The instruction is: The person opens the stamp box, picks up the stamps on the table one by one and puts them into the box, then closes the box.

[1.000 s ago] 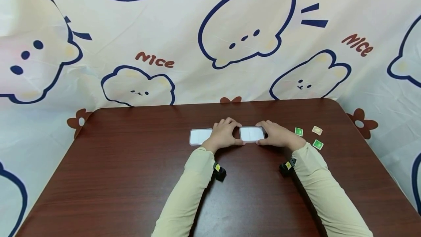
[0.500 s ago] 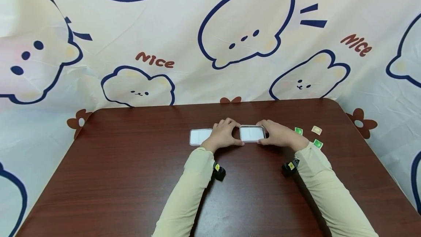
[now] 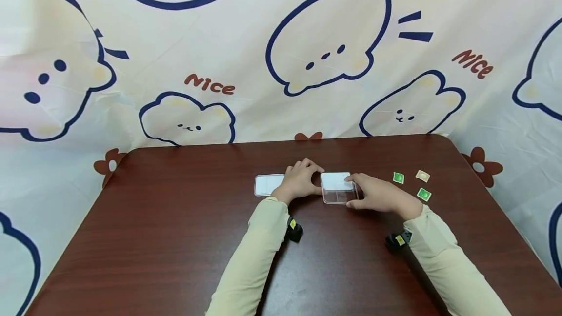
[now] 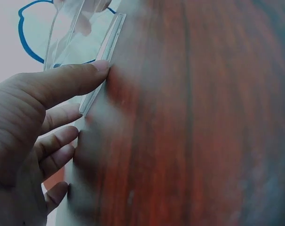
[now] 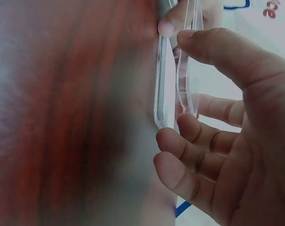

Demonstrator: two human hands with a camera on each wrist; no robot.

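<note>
A shallow box with a white inside (image 3: 335,180) lies on the table. My left hand (image 3: 300,179) holds its left end, thumb on the near side and index finger on the far side, as the left wrist view shows. My right hand (image 3: 378,194) pinches a clear plastic lid (image 3: 337,199) by its right end. In the right wrist view the lid (image 5: 183,80) is raised and apart from the box base (image 5: 159,84). A second white case (image 3: 268,185) lies left of my left hand, which partly hides it.
On the table (image 3: 175,238), to the right of my right hand, lie two small green square pieces (image 3: 398,177) (image 3: 423,194) and one cream piece (image 3: 423,175). A printed cloth (image 3: 246,52) hangs behind the table.
The clear lid has come off the box in my right hand and moved up and toward me. The left hand has stayed at the box's left end. The view has tilted slightly.
</note>
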